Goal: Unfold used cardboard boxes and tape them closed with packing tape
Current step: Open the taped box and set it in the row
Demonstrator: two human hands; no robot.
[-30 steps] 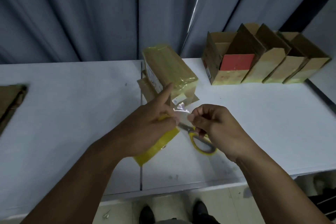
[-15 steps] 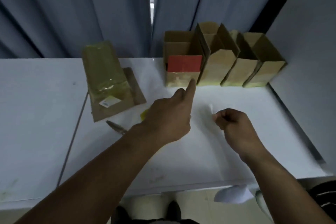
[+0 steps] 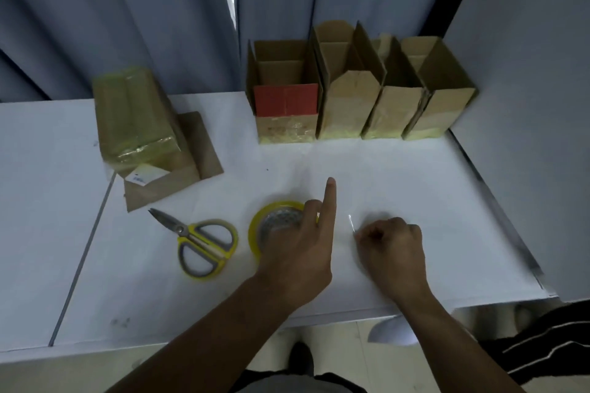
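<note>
Left hand [image 3: 297,252] reaches forward, index finger straight and pointing ahead, the other fingers curled over the yellow packing tape roll [image 3: 274,223] lying flat beneath it. Right hand [image 3: 394,252] is fisted beside it, pinching a thin glinting clear tape strip [image 3: 351,224]. Left of the roll lie yellow-handled scissors [image 3: 204,242]. A glossy taped cardboard box [image 3: 137,118] stands forward-left, and four open boxes [image 3: 351,99] line up ahead on the white table [image 3: 415,175].

Left hand [image 3: 297,252] gripping tape roll [image 3: 269,221], right hand [image 3: 393,249] pinching strip [image 3: 351,223]
</note>
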